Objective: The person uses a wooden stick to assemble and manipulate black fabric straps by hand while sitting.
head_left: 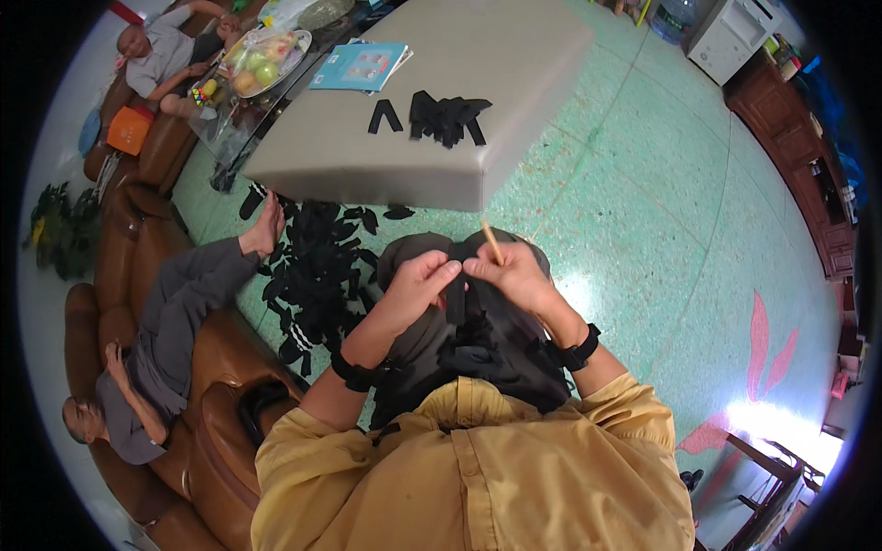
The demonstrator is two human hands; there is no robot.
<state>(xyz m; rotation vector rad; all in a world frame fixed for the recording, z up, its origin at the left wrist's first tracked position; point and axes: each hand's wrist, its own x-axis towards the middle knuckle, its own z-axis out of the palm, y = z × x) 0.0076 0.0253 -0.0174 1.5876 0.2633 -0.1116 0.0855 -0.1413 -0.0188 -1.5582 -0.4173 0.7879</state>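
Observation:
Above my lap, my left hand and my right hand meet almost thumb to thumb. A black fabric strip hangs down between them, its upper end pinched in the fingers of my left hand. My right hand is closed round a thin wooden stick that points up and away; its thumb and fingertips also press at the strip. More black fabric pieces lie on my lap. Ahead on the grey padded ottoman sits a heap of black strips, with a folded strip beside it.
Many black fabric pieces are piled on the green floor to my left. Booklets lie on the ottoman. One person reclines on the brown sofa; another person sits behind a table with a fruit plate.

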